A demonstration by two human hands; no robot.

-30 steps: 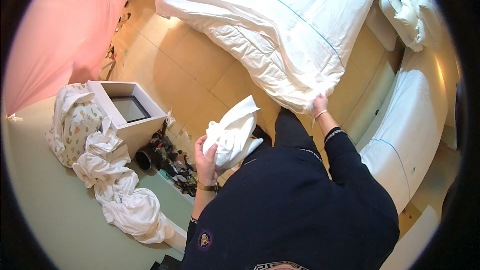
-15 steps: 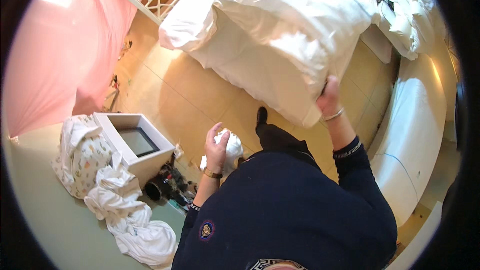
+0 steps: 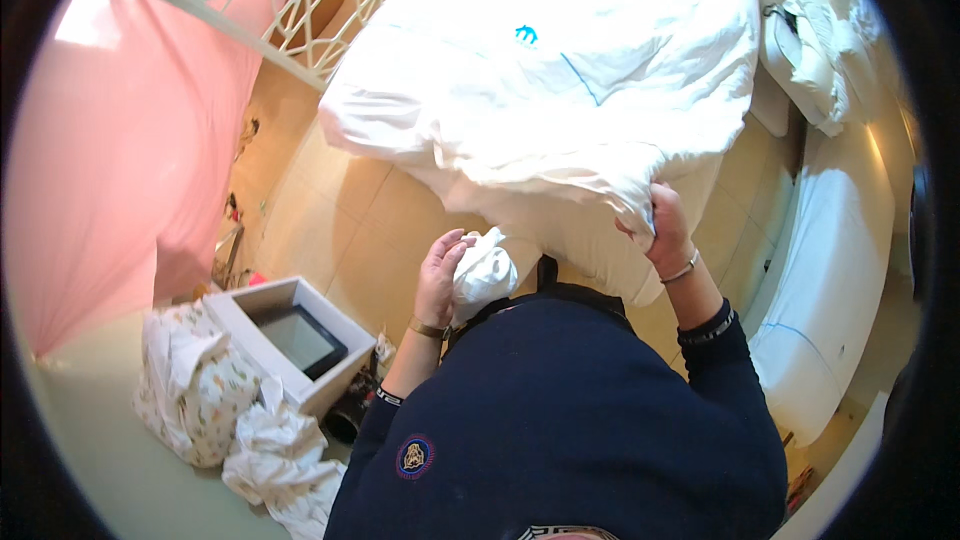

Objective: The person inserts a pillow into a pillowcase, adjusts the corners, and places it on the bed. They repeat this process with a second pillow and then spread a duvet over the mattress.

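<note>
At the near right corner of the bed, my right hand (image 3: 668, 230) is closed around a bunched edge of the white duvet (image 3: 560, 130). The duvet spreads over the bed, with a blue line and a blue mark on its top. To the left, my left hand (image 3: 438, 275) is raised in front of my waist, its fingers loosely curved and apart from the thumb. A crumpled white cloth (image 3: 486, 268) shows right beside those fingers; whether they touch it I cannot tell.
A pink curtain (image 3: 120, 160) and a white lattice screen (image 3: 230, 10) stand at the left. Nearer are a white drawer box (image 3: 350, 370), a patterned bundle (image 3: 195, 380) and crumpled white linen (image 3: 275, 460). Pillows (image 3: 810, 50) lie far right, above a long white padded piece (image 3: 835, 270).
My right hand has moved nearer with the duvet edge. The raised duvet has settled flatter, showing its blue markings. My left hand has shifted slightly up, its fingers more curved.
</note>
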